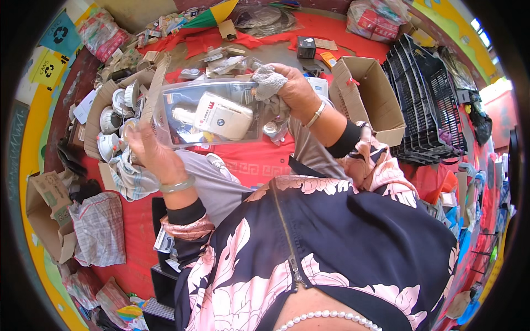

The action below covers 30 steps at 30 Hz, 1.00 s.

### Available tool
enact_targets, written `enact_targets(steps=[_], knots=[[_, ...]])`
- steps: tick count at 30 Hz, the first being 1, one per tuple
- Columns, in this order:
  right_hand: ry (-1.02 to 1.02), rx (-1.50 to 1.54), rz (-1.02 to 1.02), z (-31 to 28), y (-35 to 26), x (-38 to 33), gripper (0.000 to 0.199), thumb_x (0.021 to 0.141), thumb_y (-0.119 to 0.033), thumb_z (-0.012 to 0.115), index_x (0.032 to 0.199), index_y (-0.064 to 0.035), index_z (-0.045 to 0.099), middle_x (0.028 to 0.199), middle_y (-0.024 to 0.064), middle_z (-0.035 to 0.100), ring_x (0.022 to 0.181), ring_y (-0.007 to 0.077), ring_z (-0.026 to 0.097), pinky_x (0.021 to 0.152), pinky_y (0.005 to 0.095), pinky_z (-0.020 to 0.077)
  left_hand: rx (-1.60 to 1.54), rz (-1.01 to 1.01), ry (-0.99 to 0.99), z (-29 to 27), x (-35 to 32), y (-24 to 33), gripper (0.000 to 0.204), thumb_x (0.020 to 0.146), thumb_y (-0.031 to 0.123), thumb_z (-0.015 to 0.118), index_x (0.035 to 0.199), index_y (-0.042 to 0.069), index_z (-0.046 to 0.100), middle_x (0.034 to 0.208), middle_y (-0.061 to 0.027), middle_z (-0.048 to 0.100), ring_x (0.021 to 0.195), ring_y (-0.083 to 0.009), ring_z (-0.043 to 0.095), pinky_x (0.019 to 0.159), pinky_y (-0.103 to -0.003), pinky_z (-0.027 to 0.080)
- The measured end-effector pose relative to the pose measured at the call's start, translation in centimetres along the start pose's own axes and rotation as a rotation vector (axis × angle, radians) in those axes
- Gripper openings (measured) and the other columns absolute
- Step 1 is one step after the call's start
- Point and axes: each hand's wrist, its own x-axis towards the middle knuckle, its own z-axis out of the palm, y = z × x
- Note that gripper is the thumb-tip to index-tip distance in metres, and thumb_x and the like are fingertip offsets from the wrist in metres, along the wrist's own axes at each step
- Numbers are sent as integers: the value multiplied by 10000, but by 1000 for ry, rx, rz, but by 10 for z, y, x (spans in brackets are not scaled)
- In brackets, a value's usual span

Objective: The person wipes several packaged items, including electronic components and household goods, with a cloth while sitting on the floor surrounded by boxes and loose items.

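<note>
Left hand (153,153) grasps the left end of a clear plastic box (164,120) — fingers blurred, so exact finger placement I can't tell. Right hand (300,94) is closed on a bunched grey rag (270,81) at the box's upper right end; can't tell if any finger also bears on the plastic. Box is up in the air, in front of the torso and above the gap between the knees, broad face toward the wearer — likely so the contents can be seen and the right end stays free for the rag. White rounded item (223,117) shows through the clear face, seemingly inside. Left grip looks like the one carrying the load, since the right is full of cloth. Around: open cardboard carton (346,105) stands by the right knee, flaps up, probably for easy drop-in reach. Round white fittings (108,119) sit heaped in another carton on the left, striped cloth (134,175) draped near its front edge, handy for the left side. Black crates (422,105) stand beyond the right carton, presumably parked out of elbow range. Red mat (248,160) underneath everything central.
</note>
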Motion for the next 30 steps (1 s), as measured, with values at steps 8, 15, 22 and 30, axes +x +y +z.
enact_targets(steps=[8, 15, 22, 30], knots=[[-247, -780, -308, -1, -58, 23, 241, 697, -42, 675, 931, -18, 624, 829, 34, 637, 758, 102, 583, 695, 250, 475, 1408, 603, -465, 9, 21, 36, 704, 707, 397, 722, 1192, -46, 468, 1211, -243, 472, 1175, -361, 412, 989, -385, 318], [-556, -1279, -439, 45, -56, 8, 290, 655, -70, 656, 940, -56, 606, 828, 151, 625, 784, 335, 593, 687, 351, 472, 911, -237, -1153, 56, -10, -5, 287, 784, 192, 642, 961, -33, 626, 723, -64, 623, 641, -155, 564, 622, -287, 455], [-526, -1151, -400, 31, -41, 5, 376, 654, -74, 666, 1020, -68, 580, 903, 147, 629, 848, 336, 592, 740, 362, 467, 711, -488, -1067, 41, -30, -24, 218, 830, 157, 569, 961, -3, 639, 693, -60, 622, 614, -89, 513, 594, -266, 447], [-311, -621, -201, -2, -39, 13, 243, 760, -38, 601, 1001, -24, 626, 870, 32, 643, 796, 91, 567, 705, 252, 476, 1009, -342, -1129, 31, -35, -14, 231, 818, 150, 567, 989, 8, 628, 714, -140, 623, 622, -165, 580, 614, -304, 458]])
